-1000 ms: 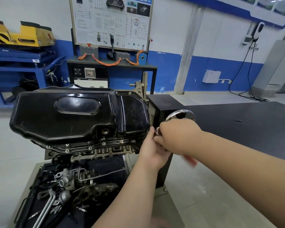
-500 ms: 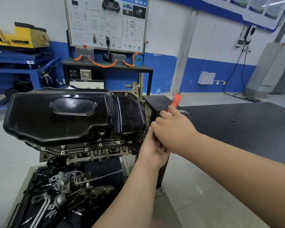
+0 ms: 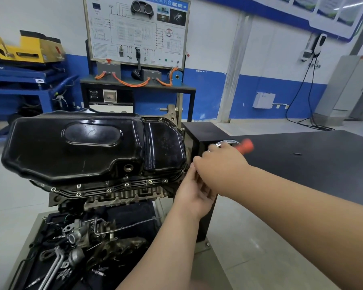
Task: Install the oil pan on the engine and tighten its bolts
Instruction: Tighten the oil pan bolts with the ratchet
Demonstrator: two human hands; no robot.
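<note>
**Both hands at oil pan's right end**

Oil pan [image 3: 88,147] sits on the upturned engine [image 3: 124,195], w/ flange bolts [image 3: 126,184] along its near edge. R hand [image 3: 222,166] is just right of the pan, fingers curled round a red-handled tool [image 3: 246,145] (handle blurred). L hand [image 3: 194,195] is under it, fingers reaching up to the pan's right corner. Their tips are hidden behind the R hand, so can't tell if they pinch anything. Chrome handwheel [image 3: 228,142] shows right of the pan. Loose engine parts [image 3: 78,239] lie below the pan.

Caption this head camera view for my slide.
Right hand grips a red-handled tool, left hand beside it, at the glossy black oil pan.
</note>
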